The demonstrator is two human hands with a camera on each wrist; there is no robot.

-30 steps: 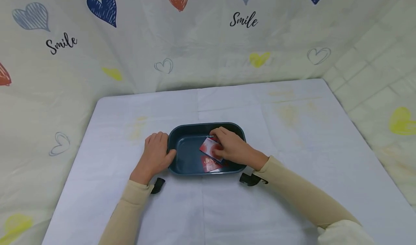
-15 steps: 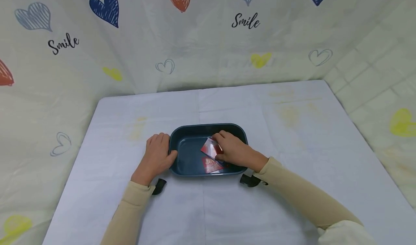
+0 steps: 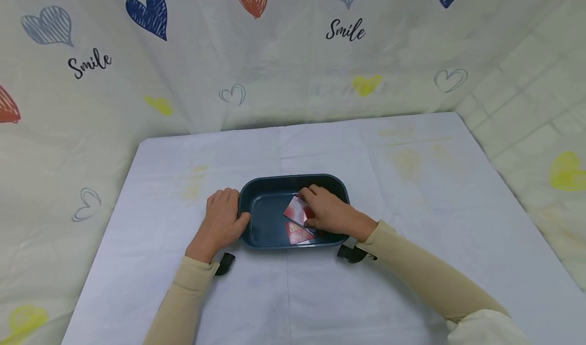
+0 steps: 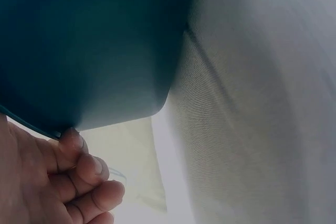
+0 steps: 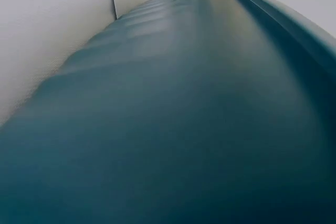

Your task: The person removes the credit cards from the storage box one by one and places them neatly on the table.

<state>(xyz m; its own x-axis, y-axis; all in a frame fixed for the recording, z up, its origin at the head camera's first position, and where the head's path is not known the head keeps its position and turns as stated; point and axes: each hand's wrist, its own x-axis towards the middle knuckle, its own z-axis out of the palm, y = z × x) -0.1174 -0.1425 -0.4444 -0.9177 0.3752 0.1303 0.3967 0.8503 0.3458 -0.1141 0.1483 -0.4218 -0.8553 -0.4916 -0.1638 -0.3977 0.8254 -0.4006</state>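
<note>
Card [image 3: 294,210] in the right hand's hold, inside the tray

From my seat at the far end I watch the head view: the right hand [image 3: 327,210] reaches in over the right end of the dark blue tray [image 3: 263,215]. Its thumb and fingers are closed on the right part of the card, so only a narrow gap is left between them. The card, red and white on its face, lies at a slant. A second card [image 3: 297,234] shows just below it, near the tray's front wall; I cannot tell whether the two touch.

The left hand [image 3: 221,218] grips the tray's left end, its thumb over the rim. My left wrist view shows curled fingers [image 4: 79,142] at that rim, one fingertip against it. In the right wrist view the tray's outer wall fills most of what I see, and the right fingers are hidden.

The tray stands on a white table [image 3: 412,182]. Behind hangs a pale curtain [image 3: 284,55] printed with hearts and "Smile".
</note>
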